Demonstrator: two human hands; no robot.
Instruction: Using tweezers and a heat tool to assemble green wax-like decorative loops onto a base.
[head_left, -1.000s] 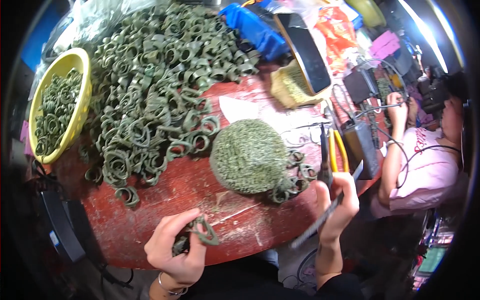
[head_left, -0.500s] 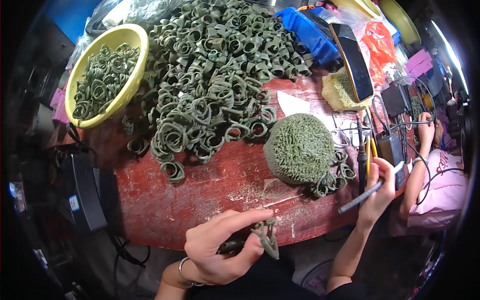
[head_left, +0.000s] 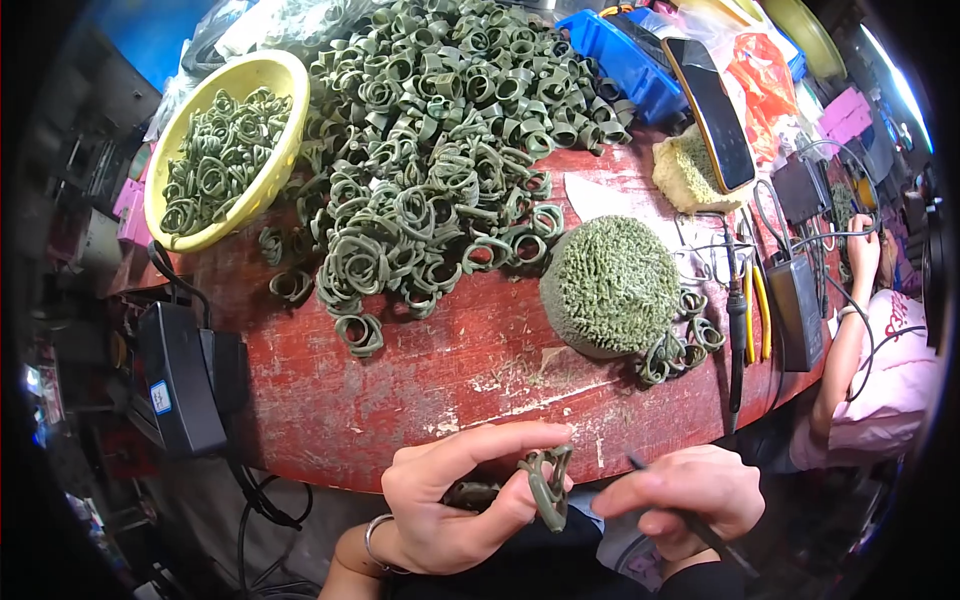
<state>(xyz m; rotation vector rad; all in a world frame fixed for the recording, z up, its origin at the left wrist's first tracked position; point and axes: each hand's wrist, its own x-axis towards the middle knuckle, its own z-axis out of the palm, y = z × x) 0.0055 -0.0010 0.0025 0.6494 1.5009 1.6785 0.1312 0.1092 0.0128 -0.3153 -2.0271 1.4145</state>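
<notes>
Near the table's front edge, my left hand [head_left: 430, 505] pinches a dark green ring [head_left: 546, 492] between thumb and fingers. Another dark green piece [head_left: 470, 494] is tucked in the curl of that palm, partly hidden. Just to the right, my right hand [head_left: 705, 490] grips a thin dark pen-like tool [head_left: 718, 545]. Its pointed end shows past the index finger, close to the ring but apart from it. The tool's exact kind is unclear. Beyond the hands stands a round block with a rough green top [head_left: 618, 285], with several green rings [head_left: 665, 358] beside it.
A large heap of green rings [head_left: 410, 215] covers the back of the red table [head_left: 330, 420]. Left of it leans a yellow basket [head_left: 300, 100] of rings. At right are a phone [head_left: 710, 115], a blue bin [head_left: 635, 75], yellow-handled pliers [head_left: 762, 310], cables and another person's arm [head_left: 845, 350].
My right hand has come down and left from beside the pliers, bringing the tool close to the ring. My left hand keeps its pinch on the ring. The view has shifted slightly.
</notes>
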